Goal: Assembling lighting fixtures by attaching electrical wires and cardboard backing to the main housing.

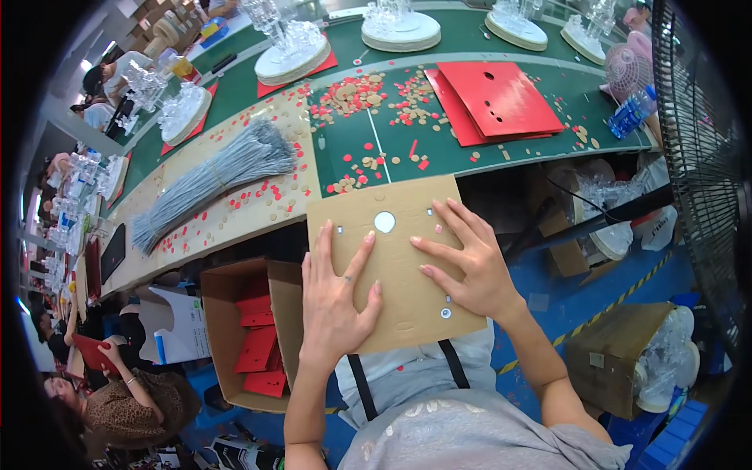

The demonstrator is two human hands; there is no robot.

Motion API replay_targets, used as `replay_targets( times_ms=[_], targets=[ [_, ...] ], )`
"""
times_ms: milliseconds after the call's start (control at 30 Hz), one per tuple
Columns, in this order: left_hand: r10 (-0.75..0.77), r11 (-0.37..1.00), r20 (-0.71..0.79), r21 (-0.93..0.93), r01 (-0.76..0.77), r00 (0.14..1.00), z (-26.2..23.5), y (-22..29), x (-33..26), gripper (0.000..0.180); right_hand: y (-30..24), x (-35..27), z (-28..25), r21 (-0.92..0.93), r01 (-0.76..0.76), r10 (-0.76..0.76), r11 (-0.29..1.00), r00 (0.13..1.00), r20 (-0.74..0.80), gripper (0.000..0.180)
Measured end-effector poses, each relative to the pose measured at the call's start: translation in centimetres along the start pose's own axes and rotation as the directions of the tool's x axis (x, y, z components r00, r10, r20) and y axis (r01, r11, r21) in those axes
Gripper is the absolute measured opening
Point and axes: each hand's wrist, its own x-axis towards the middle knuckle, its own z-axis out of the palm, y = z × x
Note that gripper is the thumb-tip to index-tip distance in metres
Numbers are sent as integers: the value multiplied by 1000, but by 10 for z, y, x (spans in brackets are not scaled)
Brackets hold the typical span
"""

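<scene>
Pressed flat, fingers spread: left hand (335,301) and right hand (468,262) on cardboard sheet (395,258), far edge overlapping table edge (501,166); open box (249,333) below left.

Assembly line in a small-goods factory workshop.

A long green-topped workbench (470,153) runs past seated workers, strewn with round red and tan punched-out card discs (368,94) and a stack of red card sheets with punched holes (493,98). Clear crystal-like ornaments on round white bases (294,47) stand in a row along it, beside a bundle of grey wire ties (211,176). An open brown cardboard carton of red card pieces (247,337) sits on the blue floor (580,290).
</scene>
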Motion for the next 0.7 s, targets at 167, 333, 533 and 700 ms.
replay_targets(
  times_ms=[167, 333, 533, 700],
  targets=[
    [-93, 995, -10, 37, 93, 996, 3, 3, -4, 74, -2, -7, 3, 36, -19, 18, 999, 1000, 6, 40],
    [-129, 992, -51, 10, 130, 990, 10, 0, -5, 84, 2, -2, 2, 48, 1, -3, 999, 1000, 27, 40],
    [-189, 977, -131, 71, 199, 973, 16, -2, -5, 88, 4, 3, 6, 98, -5, 6, 995, 1000, -9, 38],
    [-146, 987, -167, 41, 155, 975, 18, -7, -9, 79, 5, 2, 13, 107, 1, 0, 994, 1000, -8, 35]
  ],
)
